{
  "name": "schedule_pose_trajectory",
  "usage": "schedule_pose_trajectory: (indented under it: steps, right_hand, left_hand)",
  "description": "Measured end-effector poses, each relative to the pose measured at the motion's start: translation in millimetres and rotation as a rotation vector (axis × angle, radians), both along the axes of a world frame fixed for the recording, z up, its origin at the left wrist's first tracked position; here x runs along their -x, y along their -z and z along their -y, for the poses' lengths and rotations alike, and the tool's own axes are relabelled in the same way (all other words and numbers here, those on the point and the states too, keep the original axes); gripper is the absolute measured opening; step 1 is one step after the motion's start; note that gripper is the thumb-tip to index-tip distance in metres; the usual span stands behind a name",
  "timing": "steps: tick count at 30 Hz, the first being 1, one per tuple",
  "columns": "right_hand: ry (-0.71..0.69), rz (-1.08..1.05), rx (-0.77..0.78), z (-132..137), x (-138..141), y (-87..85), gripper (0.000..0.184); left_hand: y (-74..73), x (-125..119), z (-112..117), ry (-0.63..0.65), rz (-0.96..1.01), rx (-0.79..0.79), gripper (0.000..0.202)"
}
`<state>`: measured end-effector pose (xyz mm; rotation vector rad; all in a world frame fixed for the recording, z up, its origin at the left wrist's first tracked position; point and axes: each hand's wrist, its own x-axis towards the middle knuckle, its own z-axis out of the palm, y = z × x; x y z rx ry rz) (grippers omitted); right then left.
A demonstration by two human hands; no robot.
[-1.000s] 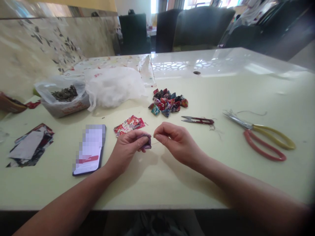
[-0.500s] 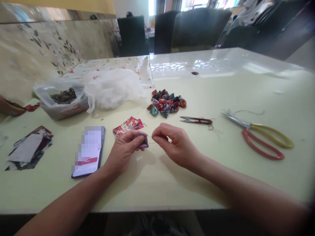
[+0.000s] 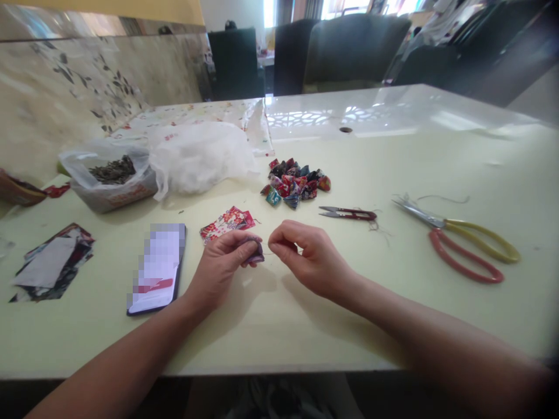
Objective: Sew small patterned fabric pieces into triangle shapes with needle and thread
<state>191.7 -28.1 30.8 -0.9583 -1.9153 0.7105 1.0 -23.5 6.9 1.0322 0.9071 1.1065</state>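
Note:
My left hand (image 3: pixel 229 256) is closed, its thumb pressing a small folded piece of purple patterned cloth (image 3: pixel 258 251) against the fingers. A thin dark thread (image 3: pixel 269 253) runs from that cloth toward my right hand (image 3: pixel 301 247), whose thumb and forefinger are pinched together on it. Whether a needle is also in the pinch is hidden. Just behind my left hand lie red and white floral fabric pieces (image 3: pixel 227 224). A heap of small stuffed cloth pouches (image 3: pixel 297 183) sits beyond both hands.
Red thread snips (image 3: pixel 349 213) and large scissors (image 3: pixel 458 238) with red and yellow handles lie on the right. To the left are a phone (image 3: pixel 158 267), dark fabric scraps (image 3: pixel 55 262), a bag of dried plant bits (image 3: pixel 111 180) and a white plastic bag (image 3: pixel 201 157).
My right hand has shifted very slightly toward the cloth, and the thread between the hands lies a little differently. My left hand keeps its hold in the same place.

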Motion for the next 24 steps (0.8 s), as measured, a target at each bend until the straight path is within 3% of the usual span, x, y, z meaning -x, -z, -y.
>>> schedule_pose_trajectory:
  steps: [7, 13, 18, 24]
  right_hand:
    - [0.023, -0.02, 0.002, 2.9, 2.4, 1.9, 0.017]
    - [0.023, -0.153, 0.224, 5.7, 4.9, 5.4, 0.016]
    - [-0.018, -0.238, 0.313, 3.0, 7.0, 7.0, 0.016]
    - [-0.009, -0.115, 0.254, -0.3, 2.8, 2.9, 0.015]
  left_hand:
    - [-0.6, -1.6, 1.2, 0.027, -0.045, -0.024, 0.01]
    - [-1.6, -1.3, 0.7, 0.036, -0.045, -0.02, 0.013]
    - [-2.0, -1.1, 1.1, 0.044, -0.051, -0.015, 0.017]
    - [0.6, 0.8, 1.6, -0.01, -0.073, -0.047, 0.015]
